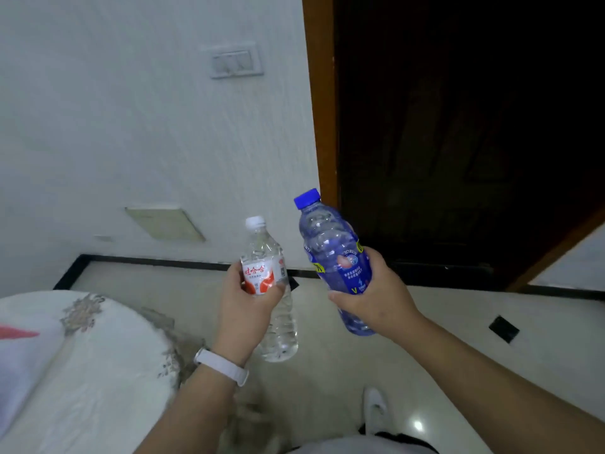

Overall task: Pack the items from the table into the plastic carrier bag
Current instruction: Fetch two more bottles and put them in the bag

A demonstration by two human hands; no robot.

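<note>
My left hand [244, 306] grips a clear water bottle [266, 253] with a white cap and a red-and-white label, held upright over the floor. My right hand [376, 296] holds a blue-tinted bottle [330, 244] with a blue cap, tilted slightly left. The two bottles are side by side and apart, raised in front of me. A white band sits on my left wrist. No carrier bag shows in this view.
A round table [108, 355] with a white patterned cloth fills the lower left; a white and red item [19, 335] lies at its left edge. A white wall is ahead, a dark doorway [458, 142] at right. Glossy tiled floor and a white shoe [375, 407] are below.
</note>
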